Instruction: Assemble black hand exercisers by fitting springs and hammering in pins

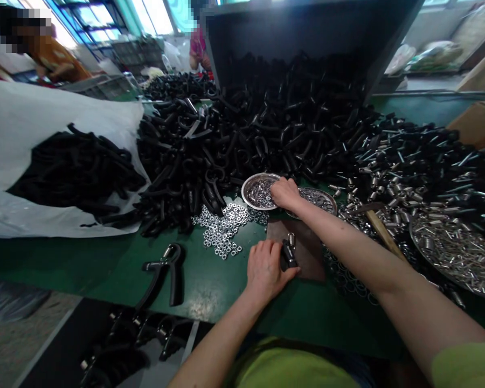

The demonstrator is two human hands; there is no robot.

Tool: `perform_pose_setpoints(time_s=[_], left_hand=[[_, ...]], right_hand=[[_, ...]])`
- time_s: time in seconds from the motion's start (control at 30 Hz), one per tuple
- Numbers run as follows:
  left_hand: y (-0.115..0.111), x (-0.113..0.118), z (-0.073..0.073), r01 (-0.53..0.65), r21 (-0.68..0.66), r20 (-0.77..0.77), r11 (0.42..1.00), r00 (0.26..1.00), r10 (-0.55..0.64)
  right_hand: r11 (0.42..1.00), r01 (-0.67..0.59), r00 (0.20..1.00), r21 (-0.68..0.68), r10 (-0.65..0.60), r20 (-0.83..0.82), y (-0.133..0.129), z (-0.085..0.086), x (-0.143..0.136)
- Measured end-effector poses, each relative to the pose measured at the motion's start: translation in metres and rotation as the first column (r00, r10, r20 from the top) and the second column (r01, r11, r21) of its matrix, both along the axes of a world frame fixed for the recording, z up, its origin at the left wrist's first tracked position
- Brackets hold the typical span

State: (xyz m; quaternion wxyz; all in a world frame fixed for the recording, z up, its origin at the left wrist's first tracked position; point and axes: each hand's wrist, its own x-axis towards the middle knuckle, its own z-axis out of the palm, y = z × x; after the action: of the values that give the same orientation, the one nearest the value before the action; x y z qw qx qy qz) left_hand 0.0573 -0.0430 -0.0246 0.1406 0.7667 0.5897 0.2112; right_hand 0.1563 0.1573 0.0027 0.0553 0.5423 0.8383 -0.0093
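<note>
My left hand [267,269] is closed around a small black plastic part with a metal spring [290,253], and presses it on a brown plate [312,258] on the bench. My right hand [286,194] reaches over the edge of a round metal bowl [262,203] of small metal parts. Its fingers are bent together, and whatever they hold is hidden. A second dish [323,200] of small parts lies partly behind my right hand and forearm. Loose metal nuts [226,221] are spread left of the bowl. An assembled black hand grip strengthener [165,275] lies further left.
Black handles [267,134] are heaped across the back. At right are springs and bolts [400,194], a hammer [383,234] and a large tray of metal pins [461,248]. A white sack [8,124] stands left; below is a box with grips [145,334]. Other people work behind.
</note>
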Motion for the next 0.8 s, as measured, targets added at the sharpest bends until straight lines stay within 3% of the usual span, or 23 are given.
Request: perform_pose_setpoints(time_s=[0.27,0.5,0.67,0.8], left_hand=[[0.003,-0.001,0.0,0.011,0.012,-0.044,1.0,0.999,-0.011],[0.003,-0.002,-0.002,0.026,0.022,-0.024,0.999,0.999,-0.025],[0.005,-0.004,-0.003,0.044,0.013,-0.015,0.999,0.999,-0.044],[0.005,-0.005,-0.002,0.056,0.01,-0.019,0.998,0.998,-0.055]], right_hand=[[1.0,0.004,1.0,-0.019,-0.004,-0.024,0.002,0.002,-0.001],[0.997,0.073,0.945,0.034,-0.058,-0.321,-0.011,0.012,0.012],[1.0,-0.003,0.854,-0.008,-0.002,-0.52,-0.058,0.02,0.038],[0.988,-0.141,0.764,-0.06,0.07,-0.642,-0.11,0.011,0.06]])
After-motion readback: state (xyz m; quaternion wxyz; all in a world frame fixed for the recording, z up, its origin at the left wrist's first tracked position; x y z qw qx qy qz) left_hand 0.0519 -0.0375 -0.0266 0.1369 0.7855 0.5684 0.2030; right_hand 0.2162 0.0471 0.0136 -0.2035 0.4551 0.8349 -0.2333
